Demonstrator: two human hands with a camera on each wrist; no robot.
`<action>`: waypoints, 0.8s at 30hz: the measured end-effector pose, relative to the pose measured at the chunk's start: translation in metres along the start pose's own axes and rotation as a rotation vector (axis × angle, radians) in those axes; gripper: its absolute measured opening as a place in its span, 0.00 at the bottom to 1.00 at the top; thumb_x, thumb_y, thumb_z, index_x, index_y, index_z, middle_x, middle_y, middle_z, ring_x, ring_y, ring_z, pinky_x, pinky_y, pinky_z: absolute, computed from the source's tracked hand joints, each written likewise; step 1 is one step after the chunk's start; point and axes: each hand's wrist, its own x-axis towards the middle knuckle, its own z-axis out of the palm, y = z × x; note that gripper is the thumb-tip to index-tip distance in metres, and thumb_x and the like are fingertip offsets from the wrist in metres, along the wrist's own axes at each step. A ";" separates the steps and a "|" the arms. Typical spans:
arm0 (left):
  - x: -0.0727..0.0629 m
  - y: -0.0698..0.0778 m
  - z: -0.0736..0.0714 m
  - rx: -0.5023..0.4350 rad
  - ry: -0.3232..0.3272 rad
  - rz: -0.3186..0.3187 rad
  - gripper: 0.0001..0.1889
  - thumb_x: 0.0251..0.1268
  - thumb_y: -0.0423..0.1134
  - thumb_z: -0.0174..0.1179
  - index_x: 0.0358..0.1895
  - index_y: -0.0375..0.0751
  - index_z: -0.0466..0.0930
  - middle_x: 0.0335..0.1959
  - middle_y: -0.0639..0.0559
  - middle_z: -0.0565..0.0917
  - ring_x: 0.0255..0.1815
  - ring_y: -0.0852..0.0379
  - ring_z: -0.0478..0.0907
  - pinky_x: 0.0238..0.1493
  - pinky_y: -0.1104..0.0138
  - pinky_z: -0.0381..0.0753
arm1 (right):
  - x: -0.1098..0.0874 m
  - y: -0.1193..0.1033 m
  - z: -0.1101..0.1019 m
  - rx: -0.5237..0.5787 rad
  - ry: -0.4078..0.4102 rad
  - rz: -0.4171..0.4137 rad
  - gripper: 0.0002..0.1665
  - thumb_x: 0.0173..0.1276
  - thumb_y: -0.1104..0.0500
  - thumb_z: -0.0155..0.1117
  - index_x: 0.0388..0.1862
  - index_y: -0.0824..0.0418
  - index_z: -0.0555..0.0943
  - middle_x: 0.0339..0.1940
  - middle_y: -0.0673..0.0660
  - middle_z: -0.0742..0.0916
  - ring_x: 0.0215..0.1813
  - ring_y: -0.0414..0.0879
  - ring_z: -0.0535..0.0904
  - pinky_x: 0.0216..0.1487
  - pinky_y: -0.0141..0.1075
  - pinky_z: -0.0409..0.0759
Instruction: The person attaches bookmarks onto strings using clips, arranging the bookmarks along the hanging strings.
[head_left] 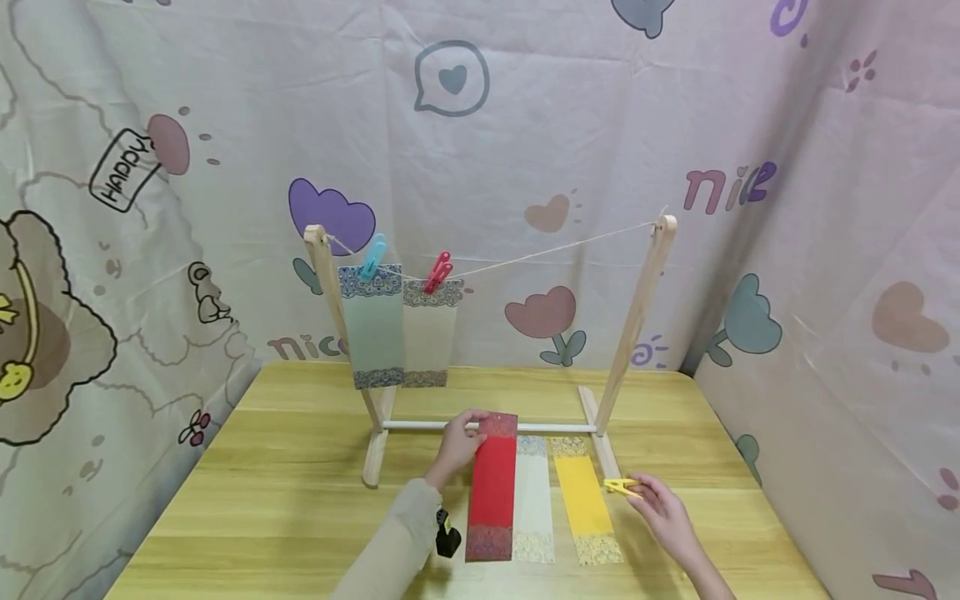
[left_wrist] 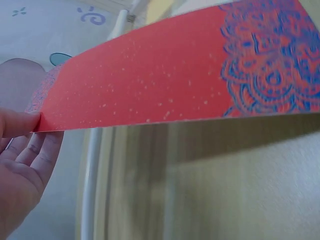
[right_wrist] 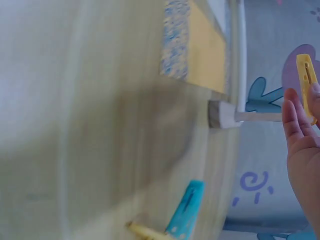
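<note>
My left hand [head_left: 457, 446] pinches the upper left edge of a red card [head_left: 493, 487] with patterned ends. In the left wrist view the thumb lies on top of this card [left_wrist: 145, 75] and the fingers below, with the card raised over the table. My right hand [head_left: 663, 512] holds a yellow clothespin [head_left: 621, 486] between thumb and fingers, right of a yellow card [head_left: 583, 496]. Between the red and yellow cards lies a pale card [head_left: 533, 500]. On the string [head_left: 555, 252], a blue clothespin [head_left: 372, 257] holds a green card [head_left: 377, 337] and a red clothespin [head_left: 438, 272] a cream card [head_left: 430, 333].
The string spans two wooden posts [head_left: 637, 321] joined low by a white rod [head_left: 427, 425]. On the table [head_left: 247, 492], a blue clothespin [right_wrist: 186, 207] and a yellow one [right_wrist: 145, 231] lie near the right hand. A printed cloth [head_left: 495, 167] hangs behind.
</note>
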 end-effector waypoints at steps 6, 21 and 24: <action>0.006 0.008 -0.001 -0.049 0.012 0.003 0.16 0.52 0.17 0.54 0.46 0.29 0.74 0.42 0.38 0.75 0.30 0.53 0.76 0.28 0.67 0.79 | 0.015 -0.006 0.003 -0.022 0.029 -0.054 0.20 0.50 0.84 0.54 0.45 0.82 0.69 0.35 0.70 0.76 0.41 0.32 0.75 0.43 0.22 0.73; 0.015 0.040 -0.010 -0.093 0.060 0.072 0.13 0.55 0.20 0.54 0.44 0.32 0.75 0.39 0.41 0.75 0.21 0.61 0.70 0.19 0.73 0.71 | 0.051 -0.026 0.006 0.040 0.078 -0.027 0.22 0.52 0.80 0.57 0.47 0.82 0.68 0.40 0.65 0.79 0.41 0.35 0.77 0.43 0.23 0.73; 0.016 0.046 -0.012 -0.102 0.071 0.084 0.13 0.55 0.20 0.54 0.44 0.31 0.75 0.39 0.41 0.74 0.23 0.59 0.72 0.20 0.72 0.73 | 0.058 -0.030 0.006 0.056 0.077 -0.052 0.22 0.52 0.81 0.56 0.48 0.82 0.68 0.41 0.57 0.79 0.42 0.35 0.77 0.44 0.24 0.73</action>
